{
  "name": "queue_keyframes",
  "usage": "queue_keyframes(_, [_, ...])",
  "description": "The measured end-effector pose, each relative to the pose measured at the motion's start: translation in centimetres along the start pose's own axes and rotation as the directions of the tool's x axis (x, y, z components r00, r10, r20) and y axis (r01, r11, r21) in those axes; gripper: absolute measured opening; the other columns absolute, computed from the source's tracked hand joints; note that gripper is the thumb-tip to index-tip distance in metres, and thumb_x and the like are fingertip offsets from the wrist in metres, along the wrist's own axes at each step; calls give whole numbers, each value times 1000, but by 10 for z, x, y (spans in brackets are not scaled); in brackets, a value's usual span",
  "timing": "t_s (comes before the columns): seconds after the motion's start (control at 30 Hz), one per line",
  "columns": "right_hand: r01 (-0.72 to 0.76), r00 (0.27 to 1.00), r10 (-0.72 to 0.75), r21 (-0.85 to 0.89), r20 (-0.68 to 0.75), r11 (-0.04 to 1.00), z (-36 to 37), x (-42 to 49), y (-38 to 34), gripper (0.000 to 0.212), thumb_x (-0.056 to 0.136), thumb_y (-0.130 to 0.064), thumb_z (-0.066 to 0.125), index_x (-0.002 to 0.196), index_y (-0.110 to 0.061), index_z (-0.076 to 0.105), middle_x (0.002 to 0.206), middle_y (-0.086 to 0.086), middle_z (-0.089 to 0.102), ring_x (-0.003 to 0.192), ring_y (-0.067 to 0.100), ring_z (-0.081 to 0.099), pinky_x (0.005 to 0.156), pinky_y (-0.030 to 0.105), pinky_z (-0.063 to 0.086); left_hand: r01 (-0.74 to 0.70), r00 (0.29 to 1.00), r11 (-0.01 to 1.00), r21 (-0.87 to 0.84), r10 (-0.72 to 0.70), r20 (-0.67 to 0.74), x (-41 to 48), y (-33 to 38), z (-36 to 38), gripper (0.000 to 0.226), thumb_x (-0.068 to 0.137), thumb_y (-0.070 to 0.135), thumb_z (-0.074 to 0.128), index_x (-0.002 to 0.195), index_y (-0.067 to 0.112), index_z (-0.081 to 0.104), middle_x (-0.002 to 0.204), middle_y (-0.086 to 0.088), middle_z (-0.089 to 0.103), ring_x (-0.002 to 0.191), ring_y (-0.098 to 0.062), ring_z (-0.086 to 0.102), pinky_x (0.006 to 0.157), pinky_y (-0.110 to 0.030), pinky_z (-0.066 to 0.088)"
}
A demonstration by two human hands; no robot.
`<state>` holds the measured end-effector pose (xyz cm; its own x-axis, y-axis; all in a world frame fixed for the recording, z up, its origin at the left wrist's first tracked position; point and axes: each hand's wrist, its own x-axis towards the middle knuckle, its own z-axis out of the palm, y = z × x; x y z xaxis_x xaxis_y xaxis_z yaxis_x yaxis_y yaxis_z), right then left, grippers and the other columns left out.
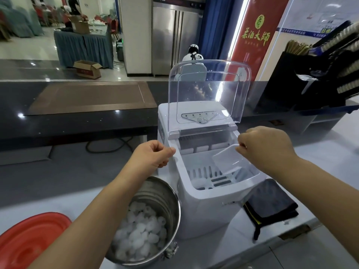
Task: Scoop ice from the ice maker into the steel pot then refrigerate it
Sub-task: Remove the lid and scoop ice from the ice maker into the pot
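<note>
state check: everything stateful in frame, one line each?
Clear plastic lid of white ice maker: open, upright.
White ice basket: nearly empty.
Clear plastic scoop: in basket, handle pinched by right hand.
Round steel pot: uncovered, partly filled with ice.
Left hand: fingers curled, grip unclear.
Stainless steel fridge: doors closed.

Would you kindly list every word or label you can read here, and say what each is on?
"茶酒大師", on the red banner.
Smaller line below it: too small.
Labels on the ice maker control panel: too small.
Brand mark on the steel refrigerator: blurred.
Text on the blue wall sign: blurred.
</note>
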<state>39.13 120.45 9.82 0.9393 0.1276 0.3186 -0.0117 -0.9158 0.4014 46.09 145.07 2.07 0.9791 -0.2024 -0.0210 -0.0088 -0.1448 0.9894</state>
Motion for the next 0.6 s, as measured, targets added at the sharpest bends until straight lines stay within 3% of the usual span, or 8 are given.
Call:
queue_keyframes(0.07, [109,994,-110,-5,-21,994,5,3,2,26,52,-16,90,50,-13,64,46,0,50,44,22,44,43,19,26,-20,1000,999,34,20,-13,2,3,4,21,82,22,71,75,5,59,58,0,58,53,-9,51,56,-17,46])
queue_keyframes(0.13, [199,980,-200,-100,6,975,10,8,4,33,39,-8,91,44,-15,60,44,-1,50,43,21,46,42,18,23,-32,999,998,59,33,-18,4,5,6,22,82,22,71,77,4,61,59,0,59,56,-10,52,59,-19,48])
queue_keyframes(0.27, [377,926,-374,-196,54,905,17,18,5,32,38,4,84,44,-16,60,44,0,51,47,20,43,42,21,25,-32,999,997,65,32,-1,8,8,9,18,79,14,74,75,5,59,62,-4,59,61,-15,54,64,-26,49])
queue_keyframes(0.43, [488,873,-474,-241,118,839,19,28,-6,28,46,-2,81,42,-20,60,40,-4,48,50,18,32,49,27,38,-21,999,998,52,20,32,9,10,9,18,77,8,74,79,2,57,65,-9,59,61,-17,53,64,-28,49])
queue_keyframes(0.5, [515,857,-483,-248,180,821,21,28,-14,28,50,-6,81,43,-21,58,40,-6,46,50,17,31,50,28,33,-22,999,998,52,20,44,9,10,8,18,77,8,74,76,4,56,63,-7,60,60,-16,53,63,-26,50])
queue_keyframes(0.6, [522,852,-494,-194,174,831,26,31,-19,41,37,-1,82,35,-20,46,36,-6,33,47,17,28,48,29,22,-18,998,999,46,15,56,11,9,7,19,77,9,74,73,7,56,61,-4,61,59,-15,54,63,-26,51])
